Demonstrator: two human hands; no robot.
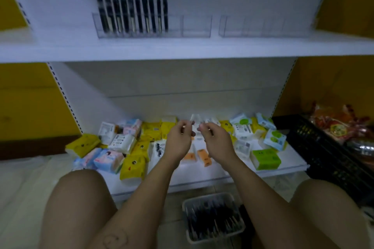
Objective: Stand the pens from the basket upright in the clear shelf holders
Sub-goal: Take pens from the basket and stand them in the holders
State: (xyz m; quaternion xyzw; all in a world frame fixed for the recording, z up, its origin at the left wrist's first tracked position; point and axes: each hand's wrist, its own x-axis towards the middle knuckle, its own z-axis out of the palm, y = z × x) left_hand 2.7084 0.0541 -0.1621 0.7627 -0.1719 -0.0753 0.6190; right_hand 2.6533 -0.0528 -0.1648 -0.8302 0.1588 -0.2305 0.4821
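Observation:
A grey basket [204,196] of dark pens [212,217] stands on the floor between my knees. On the upper shelf, a clear holder [196,26] has several black pens [131,6] standing upright in its left compartments, while its right end is bare. A second clear holder [263,26] to the right has no pens. My left hand [179,139] and right hand [214,140] hover side by side in front of the lower shelf, fingers loosely curled. I see nothing in either hand, though the picture is blurred.
Tissue packs [133,161] in yellow, blue, green and white are scattered over the lower shelf [202,178]. A black crate [323,155] with red snack bags stands at the right. My bare knees frame the basket on both sides.

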